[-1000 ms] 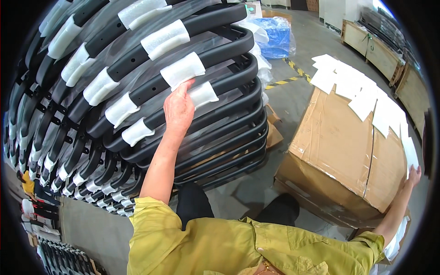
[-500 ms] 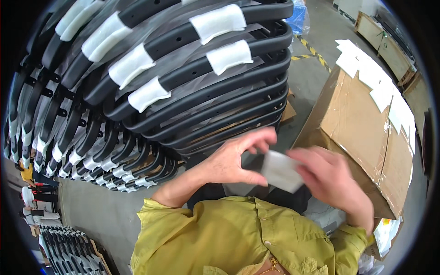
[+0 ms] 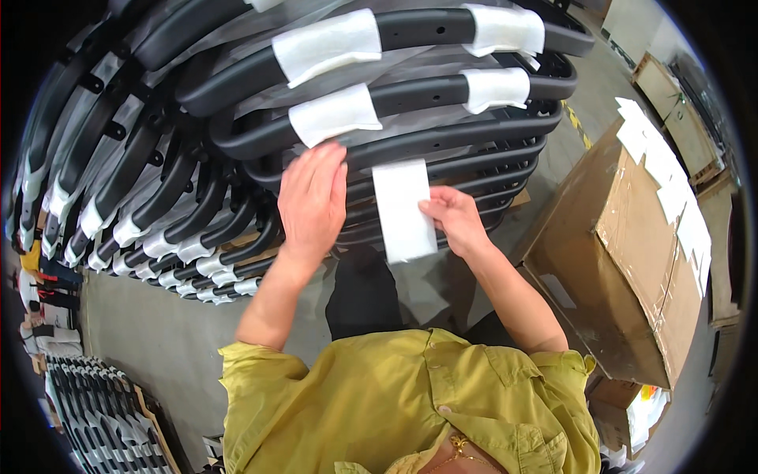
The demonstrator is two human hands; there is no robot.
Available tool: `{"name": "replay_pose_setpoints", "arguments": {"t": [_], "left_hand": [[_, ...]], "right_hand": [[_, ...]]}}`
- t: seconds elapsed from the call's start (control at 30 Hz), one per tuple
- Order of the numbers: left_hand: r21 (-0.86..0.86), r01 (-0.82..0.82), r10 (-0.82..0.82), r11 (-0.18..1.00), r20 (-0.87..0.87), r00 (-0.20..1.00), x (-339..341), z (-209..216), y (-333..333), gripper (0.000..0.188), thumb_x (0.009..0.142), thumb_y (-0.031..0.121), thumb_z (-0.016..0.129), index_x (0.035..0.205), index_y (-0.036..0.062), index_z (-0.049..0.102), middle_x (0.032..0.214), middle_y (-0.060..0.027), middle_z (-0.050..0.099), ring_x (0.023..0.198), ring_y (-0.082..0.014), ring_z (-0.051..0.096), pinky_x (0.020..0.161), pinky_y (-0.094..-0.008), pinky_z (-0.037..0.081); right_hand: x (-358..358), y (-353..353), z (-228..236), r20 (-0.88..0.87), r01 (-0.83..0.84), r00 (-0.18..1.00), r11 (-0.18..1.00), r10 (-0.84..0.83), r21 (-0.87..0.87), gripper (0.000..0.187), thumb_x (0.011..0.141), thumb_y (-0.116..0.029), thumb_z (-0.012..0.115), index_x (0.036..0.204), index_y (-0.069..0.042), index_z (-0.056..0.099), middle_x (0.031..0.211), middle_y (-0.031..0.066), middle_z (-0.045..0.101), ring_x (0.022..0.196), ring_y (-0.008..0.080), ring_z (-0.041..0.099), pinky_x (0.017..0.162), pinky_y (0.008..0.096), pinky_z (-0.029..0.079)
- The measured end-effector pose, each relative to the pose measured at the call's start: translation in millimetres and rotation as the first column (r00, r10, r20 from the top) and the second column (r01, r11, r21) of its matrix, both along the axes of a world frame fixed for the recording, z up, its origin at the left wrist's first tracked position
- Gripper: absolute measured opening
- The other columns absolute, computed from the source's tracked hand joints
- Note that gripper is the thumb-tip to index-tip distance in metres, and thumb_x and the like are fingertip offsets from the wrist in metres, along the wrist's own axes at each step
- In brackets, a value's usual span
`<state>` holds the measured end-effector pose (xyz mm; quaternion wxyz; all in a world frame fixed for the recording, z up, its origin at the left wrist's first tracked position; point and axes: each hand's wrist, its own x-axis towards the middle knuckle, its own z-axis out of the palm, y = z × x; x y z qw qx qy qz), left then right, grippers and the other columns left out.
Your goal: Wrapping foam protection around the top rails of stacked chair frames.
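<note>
My right hand pinches the right edge of a white rectangular foam sheet, which hangs in front of the stacked black frames. Fingers stretched, my left hand holds nothing visible and lies over or against a black curved tube frame, just below a white wrap; whether it touches the tube I cannot tell. A second white wrap sits farther right on the same wrapped bar. The bar under my left fingertips shows no wrap along its visible length.
To my right stands a large cardboard box with white sheets along its top. A smaller open box sits below it. More wrapped frames stand at the lower left, and people are at the far left.
Both hands have moved forward to the frame stack and farther apart. The foam sheet, previously between them, now hangs upright from my right hand. The view has shifted closer to the stack.
</note>
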<state>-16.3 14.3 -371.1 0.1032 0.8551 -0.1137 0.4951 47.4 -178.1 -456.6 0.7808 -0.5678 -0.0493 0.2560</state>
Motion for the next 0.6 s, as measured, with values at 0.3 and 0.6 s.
{"name": "replay_pose_setpoints", "arguments": {"t": [0.3, 0.6], "left_hand": [[-0.037, -0.247, 0.17, 0.968, -0.628, 0.759, 42.3, 9.9, 18.5, 0.036, 0.083, 0.035, 0.044, 0.084, 0.0035, 0.06, 0.074, -0.0175, 0.06, 0.071, -0.0359, 0.058, 0.066, -0.0447, 0.045], [-0.261, -0.152, 0.007, 0.953, -0.483, 0.876, 32.9, 3.1, 21.2, 0.03, 0.078, 0.038, 0.053, 0.089, 0.0125, 0.065, 0.066, -0.0125, 0.06, 0.065, -0.0289, 0.059, 0.06, -0.0367, 0.045]], "right_hand": [[28.8, 65.2, 24.9, 0.032, 0.032, 0.999, 0.969, -0.041, 0.246, 0.015, 0.075, 0.0, 0.058, 0.089, 0.003, 0.059, 0.086, 0.0099, 0.061, 0.074, 0.0161, 0.058, 0.066, 0.0278, 0.047], [-14.7, 74.7, -14.1, -0.234, -0.211, 0.935, 0.948, 0.267, 0.238, 0.018, 0.074, -0.007, 0.063, 0.092, -0.005, 0.059, 0.088, 0.005, 0.061, 0.078, 0.0142, 0.058, 0.07, 0.0256, 0.045]]}}
